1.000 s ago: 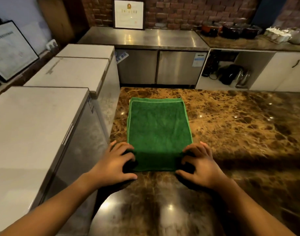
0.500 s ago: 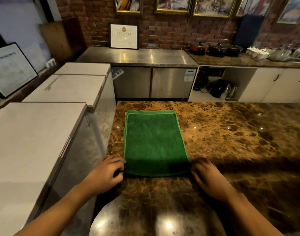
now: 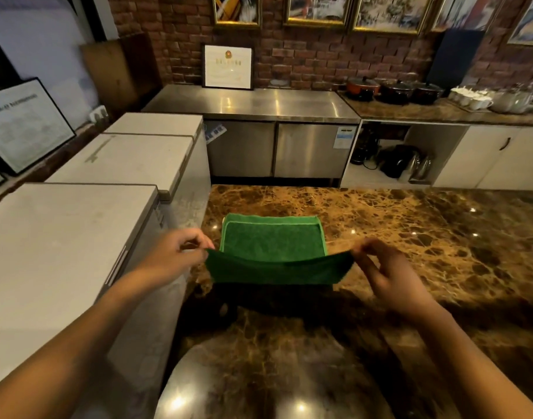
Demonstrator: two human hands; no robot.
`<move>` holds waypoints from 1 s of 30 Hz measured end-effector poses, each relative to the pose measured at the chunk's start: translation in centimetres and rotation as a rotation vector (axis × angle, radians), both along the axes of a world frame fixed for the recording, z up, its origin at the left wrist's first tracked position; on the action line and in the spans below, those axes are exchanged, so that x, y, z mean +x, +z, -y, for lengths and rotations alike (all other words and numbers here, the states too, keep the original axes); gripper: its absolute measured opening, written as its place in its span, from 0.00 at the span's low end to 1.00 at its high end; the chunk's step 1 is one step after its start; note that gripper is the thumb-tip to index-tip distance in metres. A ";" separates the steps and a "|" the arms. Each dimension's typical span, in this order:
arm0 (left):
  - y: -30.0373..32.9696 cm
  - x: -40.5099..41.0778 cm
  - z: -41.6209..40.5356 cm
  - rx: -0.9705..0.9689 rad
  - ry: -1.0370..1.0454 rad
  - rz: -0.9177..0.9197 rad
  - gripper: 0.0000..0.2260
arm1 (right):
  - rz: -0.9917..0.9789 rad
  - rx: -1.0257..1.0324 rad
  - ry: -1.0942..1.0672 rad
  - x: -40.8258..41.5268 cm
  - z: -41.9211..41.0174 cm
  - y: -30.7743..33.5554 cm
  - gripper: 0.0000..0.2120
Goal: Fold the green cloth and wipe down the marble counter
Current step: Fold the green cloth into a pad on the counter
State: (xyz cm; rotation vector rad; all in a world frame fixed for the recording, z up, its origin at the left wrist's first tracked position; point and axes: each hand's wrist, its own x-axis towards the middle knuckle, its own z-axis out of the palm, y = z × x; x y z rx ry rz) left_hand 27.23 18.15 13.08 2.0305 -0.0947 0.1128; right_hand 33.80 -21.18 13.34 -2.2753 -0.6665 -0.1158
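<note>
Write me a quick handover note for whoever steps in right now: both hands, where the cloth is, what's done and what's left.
Left hand: pinches the near left corner of the green cloth, lifted off the counter.
Right hand: pinches the near right corner, also raised.
Cloth: near edge held taut in the air between the hands; far part lies flat on the marble counter, near its left end.
Done: corners gripped and the fold begun.
Left: carry the near edge over to the far edge, lay it down, fold again if needed, then wipe the counter. No wiping shows yet.
</note>
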 end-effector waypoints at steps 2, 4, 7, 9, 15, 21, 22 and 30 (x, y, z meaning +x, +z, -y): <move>0.0 2.5 -0.3 -0.024 0.086 0.009 0.05 | -0.013 -0.020 -0.047 3.3 -1.0 0.3 0.06; -0.5 5.5 -0.7 -0.075 0.173 -0.023 0.07 | 0.000 -0.030 -0.061 6.7 -2.0 0.1 0.06; -1.4 9.5 -1.3 -0.090 0.246 -0.066 0.11 | -0.015 -0.119 -0.107 11.6 -3.2 -0.9 0.04; -2.1 11.9 -1.6 -0.080 0.281 -0.111 0.12 | -0.026 -0.159 -0.124 14.5 -3.8 -1.9 0.04; -4.5 17.0 -1.9 -0.046 0.377 -0.212 0.08 | -0.117 -0.216 -0.177 21.0 -5.3 -5.5 0.04; -6.4 18.0 0.3 0.276 0.482 -0.218 0.10 | -0.061 -0.318 -0.193 20.9 -7.1 -7.8 0.10; -6.8 17.4 1.1 0.431 0.446 -0.152 0.12 | -0.014 -0.337 -0.173 19.9 -7.5 -8.2 0.12; -10.8 14.0 8.0 0.872 -0.108 -0.187 0.32 | -0.047 -0.616 0.048 13.4 -11.5 -12.0 0.30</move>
